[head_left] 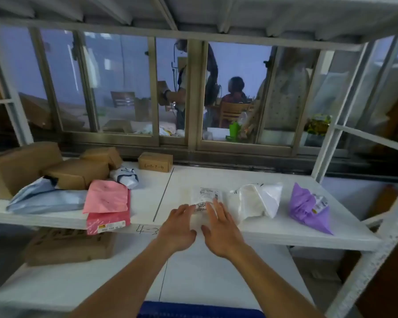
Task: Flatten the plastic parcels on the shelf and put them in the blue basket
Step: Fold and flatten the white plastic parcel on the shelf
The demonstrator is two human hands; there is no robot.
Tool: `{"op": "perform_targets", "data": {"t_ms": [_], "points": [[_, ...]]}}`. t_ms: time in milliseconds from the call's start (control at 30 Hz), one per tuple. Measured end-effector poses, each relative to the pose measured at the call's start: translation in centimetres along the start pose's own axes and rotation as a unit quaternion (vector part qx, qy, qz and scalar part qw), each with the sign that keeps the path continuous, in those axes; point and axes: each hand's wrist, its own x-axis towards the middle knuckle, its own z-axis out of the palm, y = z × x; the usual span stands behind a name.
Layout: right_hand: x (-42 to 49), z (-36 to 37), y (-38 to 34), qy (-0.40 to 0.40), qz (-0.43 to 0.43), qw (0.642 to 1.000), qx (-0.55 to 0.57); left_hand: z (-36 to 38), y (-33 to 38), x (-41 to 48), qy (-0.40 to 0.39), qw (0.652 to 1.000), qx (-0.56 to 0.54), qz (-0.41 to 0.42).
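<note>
Head view: left hand (178, 229) and right hand (221, 232), grip open, palms flat on crinkly clear plastic parcel (206, 200); puffy white parcel (257, 203) just right.

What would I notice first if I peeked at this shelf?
Two hands, the left hand and right hand, pressing flat on a small white parcel at the middle of the white shelf. Then the bright colours: a purple parcel at the right end and a pink parcel left of the hands.
</note>
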Motion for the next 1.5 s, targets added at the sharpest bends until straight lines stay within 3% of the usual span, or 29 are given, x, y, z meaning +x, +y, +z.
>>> {"op": "perform_targets", "data": {"t_ms": [333,633,800,933,1100,1233,1333,1400,1500], "points": [[0.7,1.3,-0.4,-0.053,0.016,0.998,-0.038,-0.7,-0.3,0.9,-0.045,0.998,-0.008,-0.053],[1.4,0.5,-2.1,-0.053,0.029,0.996,-0.069,-0.7,-1.4,2.2,-0.013,0.997,-0.004,-0.080],[3.4,-0.4,-1.2,-0.040,0.032,0.999,-0.014,0.0,-1.0,2.2,-0.032,0.996,0.067,-0.049],[3.6,1.0,-1.8,-0.089,0.020,0.995,-0.031,-0.2,-1.5,2.9,0.011,0.998,0.008,-0.068],[3.3,1.7,-2.2,-0.009,0.021,0.999,-0.025,0.0,-2.4,3.7,0.031,0.997,0.024,-0.064],[4.2,-0.2,-1.8,-0.017,-0.007,1.000,-0.005,0.6,-2.1,4.4,0.023,0.996,0.048,-0.074],[5.2,-0.1,-1.1,-0.026,0.019,0.999,0.008,0.8,-1.8,4.5,0.029,0.996,0.040,-0.077],[5.5,1.0,-0.9,-0.049,0.037,0.998,-0.017,0.7,-2.1,4.6,0.031,0.996,0.029,-0.073],[5.1,2.4,-1.1,-0.016,0.011,0.998,-0.056,0.2,-2.9,4.9,0.042,0.997,0.014,-0.063]]}}
